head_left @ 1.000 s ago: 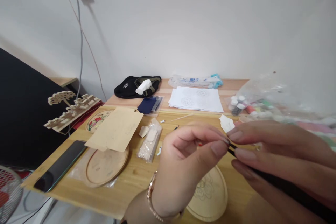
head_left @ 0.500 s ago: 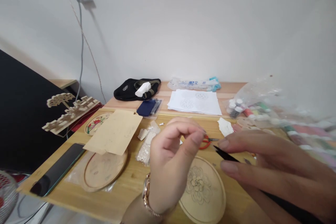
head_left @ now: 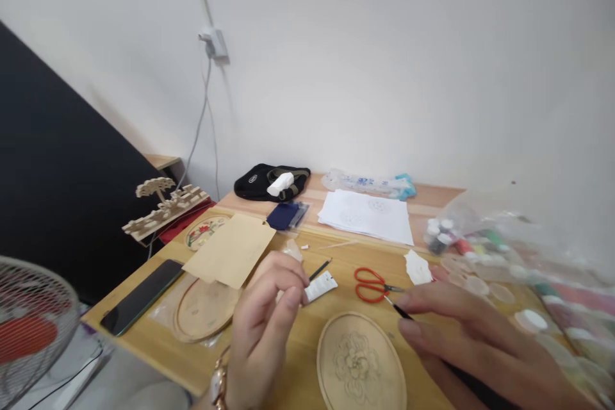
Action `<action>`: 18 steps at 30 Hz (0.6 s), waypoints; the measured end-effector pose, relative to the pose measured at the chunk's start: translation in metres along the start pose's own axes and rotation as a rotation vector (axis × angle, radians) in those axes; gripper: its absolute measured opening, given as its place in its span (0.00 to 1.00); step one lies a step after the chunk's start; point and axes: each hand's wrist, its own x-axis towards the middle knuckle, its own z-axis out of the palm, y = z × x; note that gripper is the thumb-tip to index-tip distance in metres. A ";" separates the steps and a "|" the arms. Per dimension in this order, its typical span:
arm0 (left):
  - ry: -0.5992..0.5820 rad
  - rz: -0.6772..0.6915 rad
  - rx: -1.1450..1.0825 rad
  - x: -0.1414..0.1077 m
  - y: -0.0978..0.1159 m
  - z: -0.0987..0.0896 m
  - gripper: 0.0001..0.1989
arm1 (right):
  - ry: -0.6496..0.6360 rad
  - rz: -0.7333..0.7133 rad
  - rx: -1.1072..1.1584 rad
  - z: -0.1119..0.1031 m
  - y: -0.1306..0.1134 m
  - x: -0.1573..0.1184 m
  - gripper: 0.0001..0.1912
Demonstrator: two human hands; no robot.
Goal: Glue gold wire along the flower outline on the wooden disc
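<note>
My left hand (head_left: pixel 271 307), with a wristwatch (head_left: pixel 218 384) on its wrist, is raised over the table, thumb and fingers pinched together. Whatever lies in that pinch, if anything, is too small to make out. At the right, my right hand (head_left: pixel 461 333) grips black tweezers (head_left: pixel 401 312) between thumb and fingers, their tips pointing up and left. Below and between the hands lies an oval wooden plaque (head_left: pixel 360 365) with a raised rim and a flower drawn in outline. Red-handled scissors (head_left: pixel 372 285) rest just beyond the tweezer tips.
A brown paper sheet (head_left: pixel 235 250) partly covers a round wooden plate (head_left: pixel 206 314); a phone (head_left: pixel 141 298) lies left of it. Paint bottles in plastic (head_left: pixel 480 250) crowd the right. White papers (head_left: pixel 368 214) and a black bag (head_left: pixel 250 182) are at the back. A fan (head_left: pixel 33 320) stands at left.
The view has shifted, so the table's things appear farther right or lower. My left hand has moved left and down, away from the tweezers. My right hand still grips them.
</note>
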 end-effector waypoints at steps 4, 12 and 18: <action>0.078 0.026 0.613 -0.037 -0.001 -0.067 0.10 | 0.013 -0.046 -0.020 -0.002 0.011 -0.005 0.09; 0.100 -0.622 1.280 -0.197 -0.032 -0.198 0.11 | 0.089 -0.146 -0.015 0.008 0.004 -0.001 0.11; -0.395 -1.341 1.194 -0.262 -0.059 -0.191 0.02 | 0.178 0.204 -0.002 0.000 -0.031 -0.014 0.06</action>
